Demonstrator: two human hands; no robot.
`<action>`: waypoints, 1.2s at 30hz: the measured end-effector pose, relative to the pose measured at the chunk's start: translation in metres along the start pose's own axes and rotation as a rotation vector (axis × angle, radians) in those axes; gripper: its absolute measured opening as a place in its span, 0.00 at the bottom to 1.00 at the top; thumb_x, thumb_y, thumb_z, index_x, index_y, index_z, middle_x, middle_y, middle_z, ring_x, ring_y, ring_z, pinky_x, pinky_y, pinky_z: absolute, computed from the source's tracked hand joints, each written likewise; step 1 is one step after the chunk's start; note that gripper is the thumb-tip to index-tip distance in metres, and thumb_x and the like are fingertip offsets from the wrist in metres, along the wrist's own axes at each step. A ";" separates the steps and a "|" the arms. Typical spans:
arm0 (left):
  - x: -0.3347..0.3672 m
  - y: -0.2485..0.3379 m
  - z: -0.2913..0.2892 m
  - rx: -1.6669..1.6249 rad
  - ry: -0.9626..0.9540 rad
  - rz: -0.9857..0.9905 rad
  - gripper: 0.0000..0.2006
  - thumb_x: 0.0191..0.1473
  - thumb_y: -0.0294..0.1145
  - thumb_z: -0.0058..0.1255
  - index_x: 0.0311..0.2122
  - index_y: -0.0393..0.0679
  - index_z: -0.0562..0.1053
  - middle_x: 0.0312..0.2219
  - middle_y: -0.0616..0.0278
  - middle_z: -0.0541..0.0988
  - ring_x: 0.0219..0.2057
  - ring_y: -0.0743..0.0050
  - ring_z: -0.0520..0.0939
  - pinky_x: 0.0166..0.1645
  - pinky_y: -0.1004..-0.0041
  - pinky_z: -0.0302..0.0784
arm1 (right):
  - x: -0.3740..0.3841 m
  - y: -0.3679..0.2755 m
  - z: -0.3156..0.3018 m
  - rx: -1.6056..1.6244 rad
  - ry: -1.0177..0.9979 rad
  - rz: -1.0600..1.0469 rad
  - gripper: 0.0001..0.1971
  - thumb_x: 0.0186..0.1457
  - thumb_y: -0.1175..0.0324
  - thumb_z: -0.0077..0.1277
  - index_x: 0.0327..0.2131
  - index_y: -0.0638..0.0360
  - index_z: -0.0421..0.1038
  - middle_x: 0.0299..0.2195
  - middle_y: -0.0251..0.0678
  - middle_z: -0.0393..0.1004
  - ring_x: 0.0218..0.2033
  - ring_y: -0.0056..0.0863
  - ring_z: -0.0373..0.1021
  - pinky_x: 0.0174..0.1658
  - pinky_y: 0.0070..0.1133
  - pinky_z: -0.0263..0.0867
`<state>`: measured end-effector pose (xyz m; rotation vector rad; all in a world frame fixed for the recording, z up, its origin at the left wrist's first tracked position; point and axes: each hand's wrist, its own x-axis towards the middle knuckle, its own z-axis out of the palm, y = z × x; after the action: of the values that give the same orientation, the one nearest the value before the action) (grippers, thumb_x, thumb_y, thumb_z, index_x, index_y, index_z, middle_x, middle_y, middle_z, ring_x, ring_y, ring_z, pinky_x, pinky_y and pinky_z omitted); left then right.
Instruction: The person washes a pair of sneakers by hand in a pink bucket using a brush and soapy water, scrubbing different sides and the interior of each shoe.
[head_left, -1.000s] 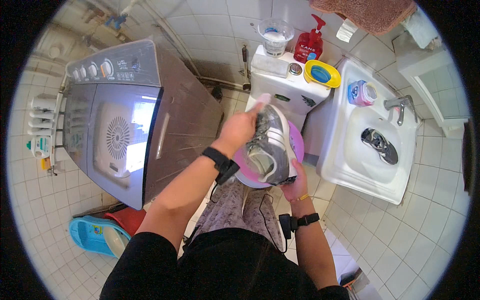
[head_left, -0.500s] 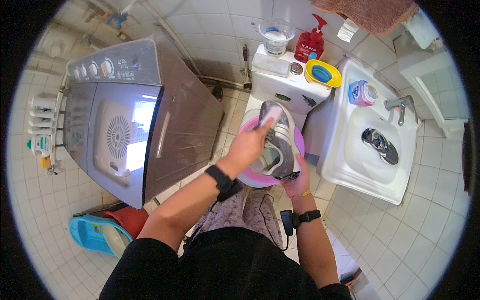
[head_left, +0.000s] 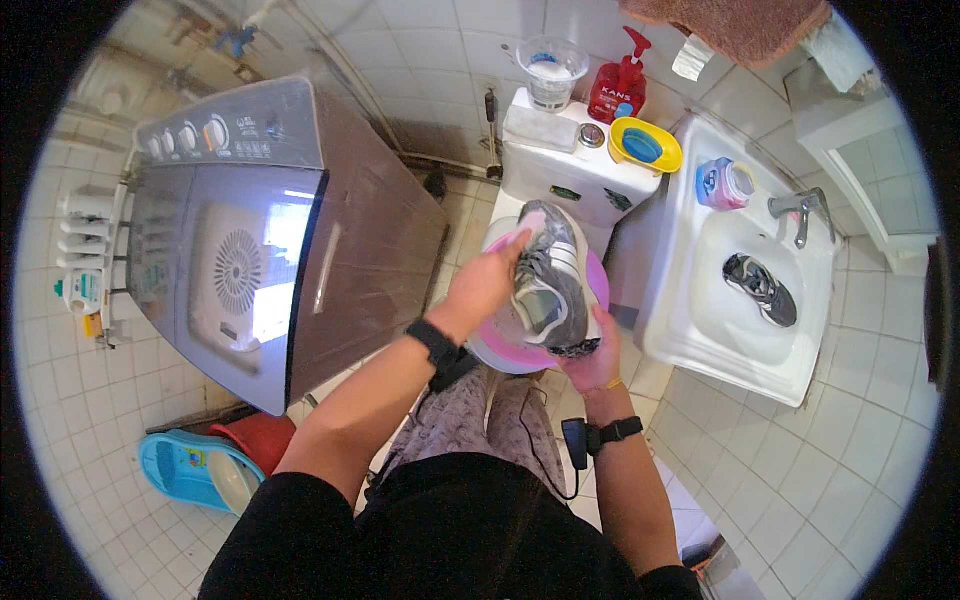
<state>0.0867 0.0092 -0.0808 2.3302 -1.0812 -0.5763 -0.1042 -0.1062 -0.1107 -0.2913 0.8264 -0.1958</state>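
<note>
Between the grey washing machine [head_left: 375,215] on the left and the white sink [head_left: 690,335] on the right, with the toilet [head_left: 595,190] just ahead, work sits over a pink basin [head_left: 599,282]. Grey-and-white shoe [head_left: 570,322] is held above it, covering part of its mouth; second shoe [head_left: 762,292] lies apart in the sink bowl.

Held shoe: long axis runs roughly away from the person, toe far and a bit left, heel near and a bit right. Opening faces up and leftward, white side stripes toward the right.

Right hand [head_left: 597,355] is nearer the heel: grip closed on it from the right, thumb along the side, other fingers mostly hidden. Left hand [head_left: 485,285] is nearer the toe: comes in from the left, grip narrow around a small pink piece [head_left: 532,224], fingers reaching across toward the upper. Pink piece lies by the toe end, just beyond the laces; exact kind can't be told, partly covered by fingers.
</note>
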 end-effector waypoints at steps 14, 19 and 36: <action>0.000 -0.010 -0.009 -0.184 0.071 0.025 0.24 0.61 0.27 0.41 0.62 0.55 0.67 0.31 0.36 0.78 0.33 0.34 0.79 0.38 0.49 0.75 | -0.009 0.002 0.011 0.092 -0.006 0.117 0.31 0.58 0.39 0.42 0.56 0.51 0.68 0.49 0.38 0.76 0.46 0.43 0.74 0.41 0.41 0.76; 0.040 -0.032 -0.022 -0.034 0.161 -0.088 0.23 0.62 0.29 0.43 0.62 0.55 0.67 0.28 0.36 0.77 0.28 0.37 0.81 0.34 0.52 0.76 | -0.008 0.008 0.004 0.187 -0.204 0.193 0.34 0.57 0.39 0.44 0.57 0.53 0.67 0.50 0.45 0.74 0.45 0.41 0.73 0.42 0.41 0.74; 0.006 0.000 -0.014 -0.125 0.087 -0.020 0.27 0.60 0.25 0.42 0.64 0.57 0.66 0.28 0.38 0.78 0.28 0.40 0.81 0.36 0.55 0.78 | -0.005 -0.003 0.013 0.372 -0.325 0.248 0.38 0.57 0.38 0.39 0.59 0.62 0.63 0.46 0.54 0.72 0.34 0.39 0.70 0.42 0.38 0.75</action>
<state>0.0976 0.0083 -0.0710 2.2386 -0.9552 -0.5292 -0.0981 -0.1054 -0.0982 0.1282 0.4848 -0.0640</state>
